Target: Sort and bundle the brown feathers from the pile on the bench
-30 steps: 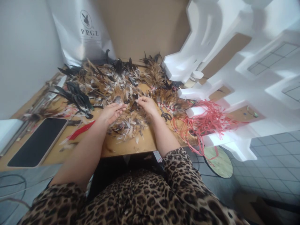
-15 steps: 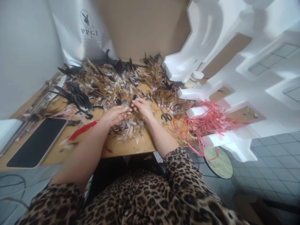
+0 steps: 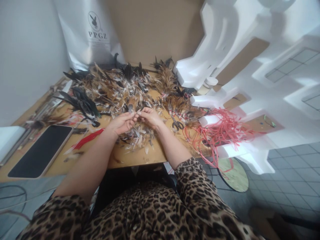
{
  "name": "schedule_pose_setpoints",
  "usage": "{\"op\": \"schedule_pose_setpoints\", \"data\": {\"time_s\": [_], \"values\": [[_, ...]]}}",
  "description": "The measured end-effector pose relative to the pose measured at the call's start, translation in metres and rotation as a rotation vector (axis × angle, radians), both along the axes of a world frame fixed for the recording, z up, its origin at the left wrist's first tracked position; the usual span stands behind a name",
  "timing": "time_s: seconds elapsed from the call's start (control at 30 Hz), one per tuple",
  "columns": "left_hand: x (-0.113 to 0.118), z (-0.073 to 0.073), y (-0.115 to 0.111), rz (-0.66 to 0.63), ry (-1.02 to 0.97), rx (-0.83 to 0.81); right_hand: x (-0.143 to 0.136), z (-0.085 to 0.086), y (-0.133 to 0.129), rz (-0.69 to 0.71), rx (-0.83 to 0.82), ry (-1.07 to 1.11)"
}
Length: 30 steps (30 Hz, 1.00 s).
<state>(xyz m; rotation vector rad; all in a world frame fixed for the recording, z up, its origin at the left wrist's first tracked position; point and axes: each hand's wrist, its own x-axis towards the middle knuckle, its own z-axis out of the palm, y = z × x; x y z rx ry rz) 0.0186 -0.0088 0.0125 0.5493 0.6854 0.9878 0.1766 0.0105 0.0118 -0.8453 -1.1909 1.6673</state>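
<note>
My left hand [image 3: 123, 122] is closed in a pinch, with a small grey-brown feather [image 3: 130, 107] standing up from its fingertips. My right hand [image 3: 150, 118] is pinched too, its fingertips meeting those of the left; whatever lies between them is too small to make out. Both hands are above the near part of the table. Just beyond them spreads a big heap of brown, white and black feathers [image 3: 105, 83]. Below the fingers lies a looser scatter of small pale feathers [image 3: 140, 138].
Black-handled scissors [image 3: 177, 125] lie right of my hands, near bundled brown feathers [image 3: 178, 105]. Pink-red ribbon strands [image 3: 222, 128] hang over white foam packing [image 3: 250, 133]. At left are a phone [image 3: 40, 151], red strips [image 3: 87, 139] and black feathers [image 3: 81, 101]. A silver bag [image 3: 87, 50] stands behind.
My right hand has moved slightly left and down, bringing its fingertips against my left hand's. The dark feather tip seen at its fingers before no longer shows.
</note>
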Motion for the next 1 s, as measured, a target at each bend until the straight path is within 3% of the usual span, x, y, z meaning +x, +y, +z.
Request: {"op": "schedule_pose_setpoints", "data": {"time_s": [0.23, 0.47, 0.83, 1.0], "values": [[0.002, -0.002, 0.001, 0.092, 0.193, 0.083, 0.008, 0.008, 0.0, -0.106, 0.154, -0.23], [0.004, -0.003, 0.0, 0.097, 0.282, 0.111, 0.006, 0.007, 0.0, -0.163, 0.29, -0.407], [0.008, 0.0, -0.004, 0.108, 0.393, 0.157, 0.008, 0.008, 0.001, -0.155, 0.288, -0.394], [0.003, -0.004, 0.001, 0.154, 0.309, 0.149, 0.029, 0.015, 0.013, -0.364, 0.258, -0.331]]}}
